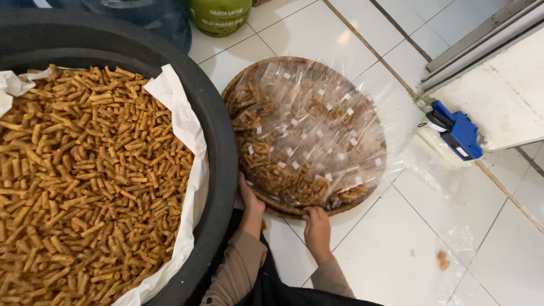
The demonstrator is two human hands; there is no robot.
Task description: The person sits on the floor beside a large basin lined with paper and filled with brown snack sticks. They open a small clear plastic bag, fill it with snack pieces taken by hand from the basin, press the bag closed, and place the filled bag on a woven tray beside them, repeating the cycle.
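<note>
Both hands are on the near rim of the round woven bamboo tray [266, 199] that lies on the white tiled floor [396, 238]. The tray is heaped with small clear plastic packets of golden-brown fried stick snacks [306, 130], each closed with a little white tab. The left hand [250, 205] presses against the rim on the side next to the big black rubber tub [218, 136], fingers laid flat along the edge; whether they hook under it cannot be told. The right hand [317, 226] grasps the rim at its nearest point, fingers curled over the edge.

The step in hand looks like taking hold of the loaded tray, to shift or lift it. The tub just beside it, lined with white paper [187, 130], is full of loose fried snack sticks [85, 175] and nearly touches the tray's left side, so there is little room there.

The next move would call for an even pull or lift from both hands, keeping the tray level: the packets are piled loosely and slippery, and a tilt could send them sliding off the far edge. A loose sheet of clear plastic [447, 226] lies on the floor to the right, a blue handheld label gun [458, 131] rests by the metal door sill, and a small crumb [442, 260] sits near the plastic, all apart from the tray.
</note>
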